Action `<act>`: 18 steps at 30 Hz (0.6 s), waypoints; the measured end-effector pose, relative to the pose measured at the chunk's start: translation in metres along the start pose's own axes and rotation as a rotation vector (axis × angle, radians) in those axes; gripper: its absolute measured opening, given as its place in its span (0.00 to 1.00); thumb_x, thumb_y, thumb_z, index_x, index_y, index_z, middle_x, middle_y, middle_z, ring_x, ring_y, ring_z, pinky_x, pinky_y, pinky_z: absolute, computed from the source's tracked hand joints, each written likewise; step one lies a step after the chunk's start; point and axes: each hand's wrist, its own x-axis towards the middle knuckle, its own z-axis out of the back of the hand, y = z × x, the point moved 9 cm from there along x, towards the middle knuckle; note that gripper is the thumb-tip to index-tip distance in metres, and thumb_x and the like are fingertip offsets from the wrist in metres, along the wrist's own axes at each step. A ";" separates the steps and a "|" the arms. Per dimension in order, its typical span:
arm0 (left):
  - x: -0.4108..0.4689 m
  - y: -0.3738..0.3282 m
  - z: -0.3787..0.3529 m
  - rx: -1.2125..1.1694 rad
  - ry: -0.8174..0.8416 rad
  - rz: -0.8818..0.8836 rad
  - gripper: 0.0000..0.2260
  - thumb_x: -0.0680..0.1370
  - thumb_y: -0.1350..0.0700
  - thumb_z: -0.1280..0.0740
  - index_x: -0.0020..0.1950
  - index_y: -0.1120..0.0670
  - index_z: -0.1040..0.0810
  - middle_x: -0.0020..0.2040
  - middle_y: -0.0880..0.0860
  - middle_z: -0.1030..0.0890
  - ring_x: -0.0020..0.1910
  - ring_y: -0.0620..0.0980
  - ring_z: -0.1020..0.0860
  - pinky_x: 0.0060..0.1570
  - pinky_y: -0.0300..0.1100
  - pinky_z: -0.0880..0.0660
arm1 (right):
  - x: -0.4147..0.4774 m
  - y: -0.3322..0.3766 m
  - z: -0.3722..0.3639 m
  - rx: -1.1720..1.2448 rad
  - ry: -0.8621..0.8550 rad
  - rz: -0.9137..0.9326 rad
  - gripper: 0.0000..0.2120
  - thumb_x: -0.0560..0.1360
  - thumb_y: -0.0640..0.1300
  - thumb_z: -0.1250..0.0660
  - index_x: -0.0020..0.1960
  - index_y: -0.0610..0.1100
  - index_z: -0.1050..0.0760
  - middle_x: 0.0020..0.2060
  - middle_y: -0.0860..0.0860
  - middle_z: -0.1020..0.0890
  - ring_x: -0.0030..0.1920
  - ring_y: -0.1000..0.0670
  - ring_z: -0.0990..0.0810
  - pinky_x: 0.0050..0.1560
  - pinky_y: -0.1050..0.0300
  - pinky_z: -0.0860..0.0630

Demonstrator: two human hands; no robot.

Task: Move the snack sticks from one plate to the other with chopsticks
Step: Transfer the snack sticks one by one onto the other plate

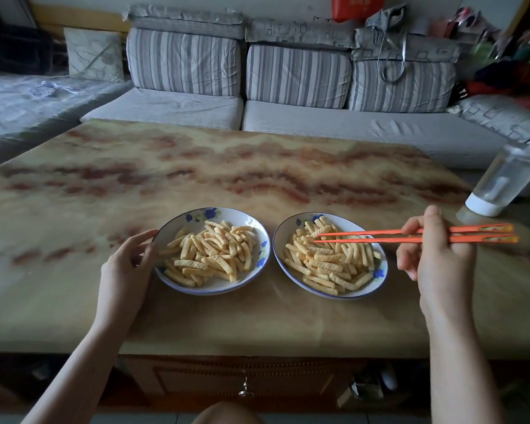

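- I see two blue-rimmed plates side by side, nearly touching, near the front edge of the marbled counter (196, 166).
- The left plate (214, 291) carries a loose heap of ridged yellow snack sticks (210, 255).
- The right plate (276, 249) carries a second heap (328, 261), about as large.
- My left hand (129, 264) is at the left plate's outer rim. Forefinger and thumb curl against the rim and hold it.
- My right hand (435, 261) grips a pair of orange chopsticks (380, 235), fingers wrapped round them near their thick ends.
- The chopsticks lie almost level and point left. Their tips sit slightly apart over the far part of the right plate's heap.
- I cannot tell whether the tips clamp a stick.
- A clear bottle (508, 179) with a white end stands at the counter's right edge.
- A striped sofa (288, 78) runs behind the counter.
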 end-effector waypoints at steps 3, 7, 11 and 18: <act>0.000 -0.002 0.001 0.016 -0.006 -0.004 0.13 0.79 0.58 0.36 0.62 0.51 0.21 0.46 0.51 0.19 0.43 0.46 0.23 0.38 0.25 0.32 | 0.003 -0.007 0.002 -0.031 0.003 -0.021 0.20 0.82 0.47 0.45 0.33 0.41 0.31 0.16 0.50 0.33 0.16 0.55 0.34 0.18 0.68 0.43; 0.000 -0.003 0.001 0.020 -0.007 -0.002 0.13 0.79 0.58 0.36 0.62 0.51 0.21 0.47 0.51 0.19 0.40 0.40 0.24 0.35 0.19 0.34 | 0.002 -0.009 0.001 -0.042 -0.025 -0.011 0.21 0.82 0.47 0.45 0.33 0.42 0.32 0.16 0.51 0.32 0.16 0.54 0.33 0.18 0.67 0.43; -0.001 -0.004 0.002 0.020 -0.011 -0.004 0.13 0.79 0.58 0.36 0.62 0.51 0.21 0.46 0.50 0.20 0.40 0.36 0.25 0.35 0.20 0.34 | -0.002 0.003 0.005 0.026 -0.108 0.036 0.20 0.82 0.47 0.46 0.33 0.43 0.34 0.19 0.54 0.30 0.17 0.54 0.32 0.18 0.66 0.42; -0.001 -0.005 0.002 0.013 -0.013 -0.008 0.13 0.79 0.59 0.36 0.63 0.53 0.21 0.47 0.49 0.20 0.41 0.32 0.26 0.36 0.19 0.34 | -0.021 0.010 -0.031 0.185 -0.085 0.021 0.20 0.83 0.46 0.46 0.33 0.44 0.34 0.17 0.54 0.32 0.16 0.55 0.33 0.18 0.66 0.43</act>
